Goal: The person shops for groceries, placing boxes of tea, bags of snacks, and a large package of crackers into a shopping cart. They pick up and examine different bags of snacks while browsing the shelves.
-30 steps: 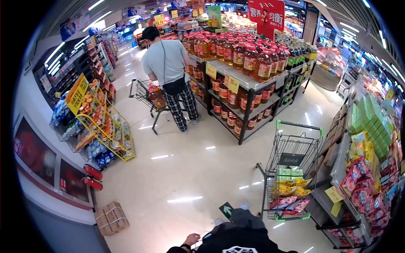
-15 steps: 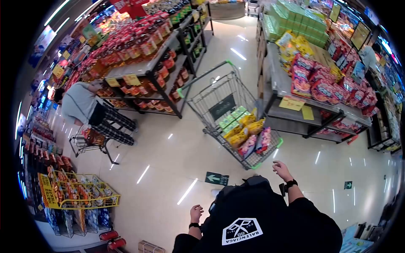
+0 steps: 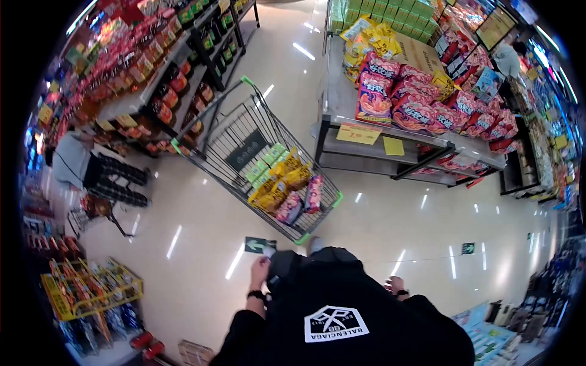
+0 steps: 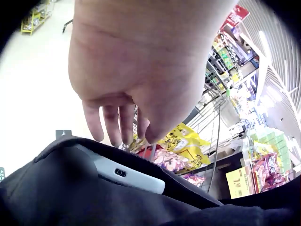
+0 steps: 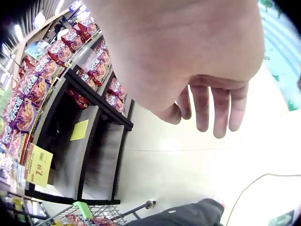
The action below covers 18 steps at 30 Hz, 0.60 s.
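My left hand [image 3: 259, 272] hangs by my left side above the dark clothing, and in the left wrist view the hand [image 4: 136, 80] has loosely bent fingers and holds nothing. A pale device [image 4: 127, 173] sticks out of dark fabric below it. On my right, the other hand [image 3: 395, 285] is away from my body; in the right wrist view this hand [image 5: 197, 70] hangs with relaxed fingers over the floor, holding nothing. A wire shopping cart [image 3: 226, 183] stands in front of me, untouched, with green boxes [image 3: 267, 165], yellow bags [image 3: 281, 183] and pink bags [image 3: 314, 194] inside.
Ahead to the right stands a shelf [image 3: 366, 155] with pink snack bags [image 3: 421, 110] and green cartons [image 3: 390, 18]. Bottle shelves [image 3: 152, 85] are at the upper left. A person [image 3: 73, 161] with a cart bends at the left, beyond a yellow rack [image 3: 91, 287].
The view has swung right, so the cart, shelves and other person sit farther left. My right hand has lowered from its raised place near the cart, and my left hand is closer to my body.
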{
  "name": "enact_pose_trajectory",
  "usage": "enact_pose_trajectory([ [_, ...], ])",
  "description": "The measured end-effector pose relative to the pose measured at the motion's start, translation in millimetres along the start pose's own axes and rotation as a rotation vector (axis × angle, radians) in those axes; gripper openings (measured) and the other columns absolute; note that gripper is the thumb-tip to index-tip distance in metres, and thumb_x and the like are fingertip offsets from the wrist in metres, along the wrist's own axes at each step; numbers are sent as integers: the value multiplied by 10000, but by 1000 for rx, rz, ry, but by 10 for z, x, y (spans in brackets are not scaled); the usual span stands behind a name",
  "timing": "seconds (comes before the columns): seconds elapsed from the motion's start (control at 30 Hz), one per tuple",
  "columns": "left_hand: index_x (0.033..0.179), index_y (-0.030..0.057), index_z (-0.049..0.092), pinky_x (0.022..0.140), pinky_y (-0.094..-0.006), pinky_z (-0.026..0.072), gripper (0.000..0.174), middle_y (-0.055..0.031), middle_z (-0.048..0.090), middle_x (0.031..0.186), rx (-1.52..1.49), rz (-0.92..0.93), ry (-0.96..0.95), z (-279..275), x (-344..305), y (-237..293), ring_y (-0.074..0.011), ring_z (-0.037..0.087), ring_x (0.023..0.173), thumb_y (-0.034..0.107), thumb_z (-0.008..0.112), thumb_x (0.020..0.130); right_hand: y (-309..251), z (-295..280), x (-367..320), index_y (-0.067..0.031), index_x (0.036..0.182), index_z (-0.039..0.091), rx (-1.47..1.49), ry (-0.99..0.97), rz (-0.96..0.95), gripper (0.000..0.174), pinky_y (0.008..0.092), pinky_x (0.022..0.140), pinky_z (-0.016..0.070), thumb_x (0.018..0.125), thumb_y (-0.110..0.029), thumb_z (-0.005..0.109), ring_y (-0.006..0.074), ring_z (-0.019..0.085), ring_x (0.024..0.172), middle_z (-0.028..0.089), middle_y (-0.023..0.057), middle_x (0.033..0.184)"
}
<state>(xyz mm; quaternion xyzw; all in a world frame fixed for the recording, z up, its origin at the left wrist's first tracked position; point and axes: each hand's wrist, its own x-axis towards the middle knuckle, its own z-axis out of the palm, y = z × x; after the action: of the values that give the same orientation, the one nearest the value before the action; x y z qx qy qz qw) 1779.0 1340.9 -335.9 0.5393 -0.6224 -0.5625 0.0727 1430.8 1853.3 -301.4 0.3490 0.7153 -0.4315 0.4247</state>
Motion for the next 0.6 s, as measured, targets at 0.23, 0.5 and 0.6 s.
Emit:
enact_pose_trajectory([
  [0.23,1114,-4,673,750,-320,537,290,-98,699,906,55,-22,-27,122,204,667,-184,661,811,197,674,906,-1038,629,-455,-60,1357,482,-50,-116,-337,420,346,722,552,974,-225,528,225,680,915,642,114,1150],
  [0.5,1140,-22,662,692,-306,535,326,-110,690,912,-92,-94,-88,278,750,728,-174,649,757,201,672,902,-1180,1003,-583,-43,1403,449,-342,-184,-435,516,322,736,541,931,-190,594,226,687,939,647,143,1166],
  [0.6,1134,-23,666,686,-309,539,322,-115,694,892,-148,-71,-108,340,889,704,-183,663,751,202,661,905,-806,570,143,-43,1389,476,-1062,-115,-1013,506,360,737,555,917,-167,606,254,696,940,649,148,1178],
])
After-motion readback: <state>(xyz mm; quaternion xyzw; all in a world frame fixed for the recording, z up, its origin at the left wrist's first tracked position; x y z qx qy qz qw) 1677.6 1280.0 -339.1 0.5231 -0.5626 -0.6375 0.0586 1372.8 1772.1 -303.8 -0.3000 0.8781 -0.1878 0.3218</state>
